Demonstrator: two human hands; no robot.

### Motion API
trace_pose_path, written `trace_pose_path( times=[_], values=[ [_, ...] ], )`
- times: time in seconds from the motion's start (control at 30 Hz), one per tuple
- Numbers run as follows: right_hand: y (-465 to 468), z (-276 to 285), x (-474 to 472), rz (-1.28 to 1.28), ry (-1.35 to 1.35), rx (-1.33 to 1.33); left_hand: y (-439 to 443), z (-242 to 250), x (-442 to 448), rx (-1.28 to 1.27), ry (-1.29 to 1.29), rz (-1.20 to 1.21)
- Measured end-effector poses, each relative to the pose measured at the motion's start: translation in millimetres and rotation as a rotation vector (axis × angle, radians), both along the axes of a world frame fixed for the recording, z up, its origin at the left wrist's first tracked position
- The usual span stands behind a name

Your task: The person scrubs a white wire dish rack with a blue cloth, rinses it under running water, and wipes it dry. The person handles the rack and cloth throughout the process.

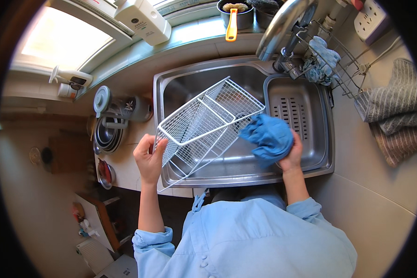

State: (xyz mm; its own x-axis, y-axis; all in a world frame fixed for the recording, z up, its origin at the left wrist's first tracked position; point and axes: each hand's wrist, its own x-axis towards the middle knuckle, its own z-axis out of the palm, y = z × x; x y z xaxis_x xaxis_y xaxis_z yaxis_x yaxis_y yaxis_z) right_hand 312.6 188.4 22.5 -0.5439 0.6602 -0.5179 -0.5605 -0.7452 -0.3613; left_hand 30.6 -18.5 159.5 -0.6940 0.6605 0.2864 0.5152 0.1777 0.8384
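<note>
A white wire mesh basket (208, 120) with a divider is held tilted over the stainless steel sink (229, 180). My left hand (150, 156) grips its left end, thumb and fingers closed on the mesh. In my right hand (293, 153) is a bunched blue cloth (269, 139), close to the basket's right corner; whether they touch is hard to tell. A perforated metal colander tray (293, 118) sits in the right part of the sink, partly behind the cloth. The chrome faucet (274, 34) arches above the sink's back edge.
A wire rack (347, 69) with a pale blue rag (321, 62) hangs right of the faucet. Striped cloths (392, 100) hang farther right. Left of the sink are nested metal bowls (107, 135) and a lidded jug (102, 99). On the sill stand a white bottle (146, 22) and an orange-handled brush (232, 26).
</note>
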Motion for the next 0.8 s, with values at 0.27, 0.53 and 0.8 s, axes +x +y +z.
trace_pose_path(
  times=[0.27,0.53,0.8],
  values=[
    [83.8,51.7,-38.3,-0.154,-0.205,0.458,-19.1,-7.6,17.0,0.066,0.168,0.068],
    [114.0,-18.7,-116.1,0.656,-0.696,1.370,-4.7,5.9,20.8,0.010,0.404,0.032],
    [137.5,-7.5,-152.6,0.577,-0.653,1.337,-6.4,10.1,24.0,-0.013,0.563,-0.088]
  ],
)
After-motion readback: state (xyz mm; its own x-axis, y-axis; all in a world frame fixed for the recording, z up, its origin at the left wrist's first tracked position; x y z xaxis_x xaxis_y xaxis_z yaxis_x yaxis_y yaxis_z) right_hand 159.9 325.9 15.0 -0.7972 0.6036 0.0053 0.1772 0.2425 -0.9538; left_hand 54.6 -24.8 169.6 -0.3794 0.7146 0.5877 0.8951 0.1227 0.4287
